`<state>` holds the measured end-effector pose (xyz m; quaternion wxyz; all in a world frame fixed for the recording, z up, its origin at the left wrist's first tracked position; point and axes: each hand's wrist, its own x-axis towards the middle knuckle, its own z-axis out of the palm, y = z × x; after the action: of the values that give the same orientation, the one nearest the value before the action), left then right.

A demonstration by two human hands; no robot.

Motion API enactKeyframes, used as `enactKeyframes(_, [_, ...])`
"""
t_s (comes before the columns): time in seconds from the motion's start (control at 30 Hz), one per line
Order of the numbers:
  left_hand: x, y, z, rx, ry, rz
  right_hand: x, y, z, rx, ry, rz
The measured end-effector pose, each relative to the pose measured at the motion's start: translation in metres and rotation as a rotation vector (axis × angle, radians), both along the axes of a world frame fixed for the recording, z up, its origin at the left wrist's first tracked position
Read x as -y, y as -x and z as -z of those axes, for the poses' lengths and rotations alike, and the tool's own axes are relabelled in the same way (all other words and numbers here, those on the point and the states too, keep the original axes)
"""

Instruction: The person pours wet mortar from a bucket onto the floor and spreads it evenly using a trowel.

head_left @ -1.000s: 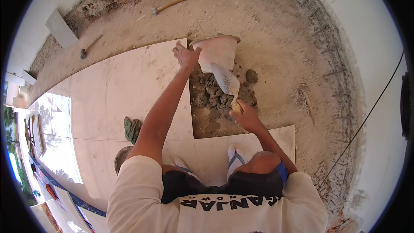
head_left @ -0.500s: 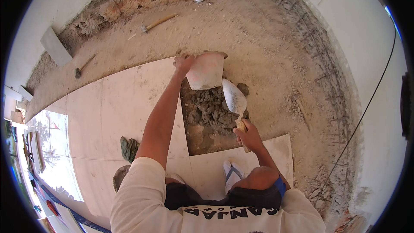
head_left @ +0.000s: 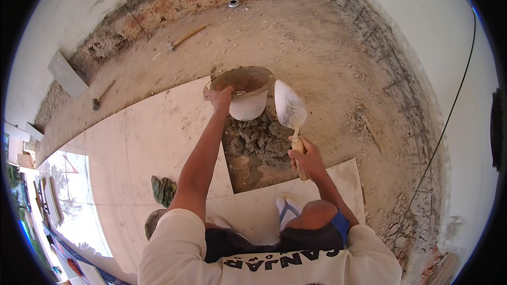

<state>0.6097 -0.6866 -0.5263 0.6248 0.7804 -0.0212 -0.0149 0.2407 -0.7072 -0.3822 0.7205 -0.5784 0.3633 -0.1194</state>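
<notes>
My left hand (head_left: 219,97) grips the rim of a whitish bucket (head_left: 248,106), which is tilted so its mouth shows; a little mortar clings inside. Beneath and in front of the bucket lies a heap of wet grey mortar (head_left: 259,140) in the gap between the tiles. In my right hand (head_left: 309,159), fingers wrapped round the wooden handle, is a trowel (head_left: 290,106). Its broad metal blade points away from me, to the right of the bucket and above the mortar's right side, with grey smears on it.
Large pale tiles (head_left: 153,126) cover the floor at left, with a crumpled green cloth (head_left: 163,190) on them. A wooden-handled hammer (head_left: 187,37) and a dark-headed mallet (head_left: 103,96) lie on the bare dirt (head_left: 327,63). A black cable (head_left: 449,121) hangs along the right wall.
The bucket has tipped back from mouth-away to mouth-up, coming slightly nearer and left, still in my left hand. The trowel's blade has risen a little away from the mortar.
</notes>
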Motion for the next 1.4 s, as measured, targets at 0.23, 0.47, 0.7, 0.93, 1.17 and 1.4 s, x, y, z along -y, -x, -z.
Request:
enactKeyframes(0.23, [-0.031, -0.008, -0.004, -0.703, 0.503, 0.077, -0.003, -0.002, -0.001, 0.047, -0.072, -0.103])
enactKeyframes(0.47, [-0.05, 0.014, -0.1, -0.138, 0.2, 0.598, 0.002, -0.012, -0.02, -0.005, -0.097, -0.197])
enactKeyframes(0.7, [-0.094, 0.018, -0.146, -0.05, -0.038, 0.739, 0.012, -0.083, 0.017, -0.188, -0.023, -0.331])
enactKeyframes(0.93, [-0.141, 0.03, -0.123, -0.035, 0.018, 0.785, -0.013, -0.144, 0.048, -0.323, 0.274, -0.49])
enactKeyframes(1.17, [-0.169, 0.022, -0.116, -0.09, -0.129, 0.852, -0.04, -0.157, 0.056, -0.284, 0.768, -0.619])
enactKeyframes(1.4, [-0.179, 0.02, -0.109, 0.022, -0.2, 0.895, -0.079, -0.141, 0.093, -0.257, 0.957, -0.902])
